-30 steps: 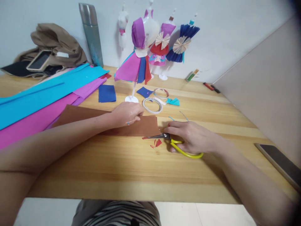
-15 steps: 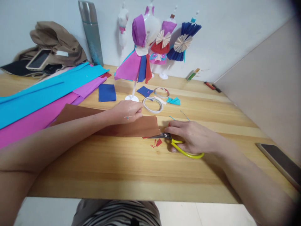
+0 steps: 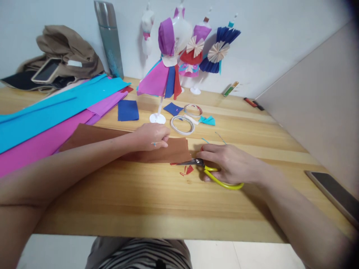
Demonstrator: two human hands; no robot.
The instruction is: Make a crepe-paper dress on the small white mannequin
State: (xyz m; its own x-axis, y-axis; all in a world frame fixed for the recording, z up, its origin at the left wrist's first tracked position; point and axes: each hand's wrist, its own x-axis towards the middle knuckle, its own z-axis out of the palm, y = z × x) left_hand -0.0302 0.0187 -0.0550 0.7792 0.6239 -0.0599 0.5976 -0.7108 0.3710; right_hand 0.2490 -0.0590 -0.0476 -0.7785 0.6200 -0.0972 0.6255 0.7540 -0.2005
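Note:
My left hand rests with curled fingers on a long brown paper sheet lying flat on the wooden table, pinching it near its right end. My right hand lies over yellow-handled scissors on the table, fingers wrapped round the handles; the blades point left at the sheet's lower right corner. Small red paper scraps lie just below the blades.
Blue, pink and purple paper sheets spread at the left. Paper-dressed mannequins stand at the back, with tape rolls, a dark blue square, a flask, a brown bag. A phone lies at right.
Almost nothing has moved. My left hand's fingers have shifted slightly on the brown sheet; my right hand stays on the scissors.

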